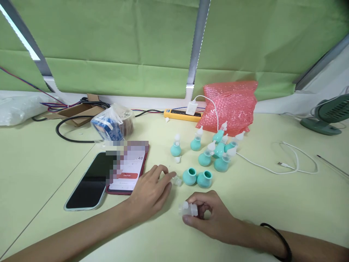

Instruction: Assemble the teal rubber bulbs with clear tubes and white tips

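Note:
My right hand [211, 213] pinches a clear plastic collar [192, 210], held sideways between thumb and fingers just above the table. My left hand [151, 187] reaches over the table with its fingers apart. Its index fingertip is at a small clear plastic piece [177, 181]; whether it touches is hard to tell. Right beside that piece stand two teal squeeze bulbs with open necks, a left bulb [189, 177] and a right bulb [204, 179]. Behind them is a teal bulb with a clear top [175, 147], and a small white tip [177, 159] lies in front of it.
Several teal bulbs with pointed tips [221, 162] stand and lean at the right. Two phones, one dark [89, 182] and one lit [127, 174], lie at the left. Behind are a yellow power strip [182, 115], a pink bubble-wrap bag [231, 105] and a white cable [261, 168].

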Action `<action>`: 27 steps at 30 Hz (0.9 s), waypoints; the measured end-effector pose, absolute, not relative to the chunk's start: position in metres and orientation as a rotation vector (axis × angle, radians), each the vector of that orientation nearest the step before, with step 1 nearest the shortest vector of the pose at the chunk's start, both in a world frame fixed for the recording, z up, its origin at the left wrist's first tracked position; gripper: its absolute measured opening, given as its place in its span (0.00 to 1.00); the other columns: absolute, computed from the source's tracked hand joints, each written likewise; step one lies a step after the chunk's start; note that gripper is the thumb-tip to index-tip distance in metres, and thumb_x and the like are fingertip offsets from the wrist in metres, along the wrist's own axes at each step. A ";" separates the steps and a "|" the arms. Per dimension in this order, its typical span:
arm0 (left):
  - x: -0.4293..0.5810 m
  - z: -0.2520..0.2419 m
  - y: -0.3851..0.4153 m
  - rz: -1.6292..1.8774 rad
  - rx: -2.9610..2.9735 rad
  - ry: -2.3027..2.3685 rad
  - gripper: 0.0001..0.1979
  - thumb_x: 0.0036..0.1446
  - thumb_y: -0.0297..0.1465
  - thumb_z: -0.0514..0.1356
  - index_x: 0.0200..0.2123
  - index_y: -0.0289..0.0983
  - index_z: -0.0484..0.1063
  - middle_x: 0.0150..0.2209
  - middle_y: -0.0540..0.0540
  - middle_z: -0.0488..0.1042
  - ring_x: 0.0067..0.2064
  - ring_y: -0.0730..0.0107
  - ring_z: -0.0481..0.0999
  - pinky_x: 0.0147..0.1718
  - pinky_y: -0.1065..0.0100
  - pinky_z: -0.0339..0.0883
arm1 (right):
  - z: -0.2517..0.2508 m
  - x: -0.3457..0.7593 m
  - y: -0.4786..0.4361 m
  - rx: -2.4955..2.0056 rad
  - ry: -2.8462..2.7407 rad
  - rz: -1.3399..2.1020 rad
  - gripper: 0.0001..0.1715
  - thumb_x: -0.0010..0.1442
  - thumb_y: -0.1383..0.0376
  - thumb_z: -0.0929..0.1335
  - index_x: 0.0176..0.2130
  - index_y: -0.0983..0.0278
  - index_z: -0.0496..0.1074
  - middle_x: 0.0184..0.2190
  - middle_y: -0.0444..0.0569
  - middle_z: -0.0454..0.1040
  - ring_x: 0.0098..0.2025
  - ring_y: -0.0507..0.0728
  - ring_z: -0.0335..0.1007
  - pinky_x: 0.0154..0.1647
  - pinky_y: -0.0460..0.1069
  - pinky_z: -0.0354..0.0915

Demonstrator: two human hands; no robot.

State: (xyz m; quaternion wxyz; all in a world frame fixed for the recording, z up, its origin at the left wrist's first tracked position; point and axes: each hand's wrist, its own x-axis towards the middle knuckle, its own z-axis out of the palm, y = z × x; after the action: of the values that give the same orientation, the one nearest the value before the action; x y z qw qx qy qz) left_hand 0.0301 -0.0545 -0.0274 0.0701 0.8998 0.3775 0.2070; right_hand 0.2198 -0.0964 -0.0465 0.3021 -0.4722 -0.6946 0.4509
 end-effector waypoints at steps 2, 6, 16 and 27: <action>0.031 -0.024 -0.062 0.758 2.569 0.876 0.13 0.57 0.26 0.47 0.44 0.34 0.64 0.36 0.42 0.64 0.36 0.66 0.65 0.33 0.65 0.64 | -0.052 0.219 -0.096 -1.235 -1.824 1.104 0.07 0.46 0.63 0.67 0.24 0.65 0.67 0.15 0.40 0.60 0.16 0.47 0.55 0.15 0.41 0.56; 0.037 -0.022 -0.075 0.777 2.410 0.699 0.12 0.57 0.26 0.50 0.43 0.35 0.67 0.32 0.44 0.63 0.34 0.69 0.64 0.32 0.68 0.63 | -0.053 0.218 -0.095 -1.196 -1.886 0.998 0.08 0.46 0.64 0.67 0.21 0.66 0.65 0.14 0.39 0.59 0.15 0.46 0.53 0.13 0.40 0.54; 0.039 -0.032 -0.076 0.966 2.598 0.653 0.07 0.55 0.21 0.52 0.33 0.30 0.70 0.30 0.42 0.65 0.31 0.69 0.59 0.26 0.69 0.59 | -0.054 0.218 -0.094 -1.006 -2.028 0.634 0.07 0.47 0.69 0.66 0.21 0.65 0.62 0.14 0.38 0.58 0.16 0.45 0.51 0.17 0.39 0.54; 0.038 -0.016 -0.069 0.671 2.497 0.673 0.07 0.56 0.23 0.52 0.32 0.34 0.69 0.29 0.46 0.66 0.34 0.69 0.62 0.32 0.70 0.61 | -0.054 0.220 -0.096 -0.944 -2.226 0.370 0.10 0.51 0.71 0.62 0.20 0.63 0.57 0.14 0.37 0.56 0.16 0.46 0.49 0.19 0.41 0.51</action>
State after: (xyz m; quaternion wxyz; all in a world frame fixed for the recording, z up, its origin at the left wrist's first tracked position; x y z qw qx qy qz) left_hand 0.0375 -0.0686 -0.0159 0.2330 0.9089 0.2449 0.2443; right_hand 0.2203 -0.0957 -0.0538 0.3411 -0.3627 -0.8555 0.1422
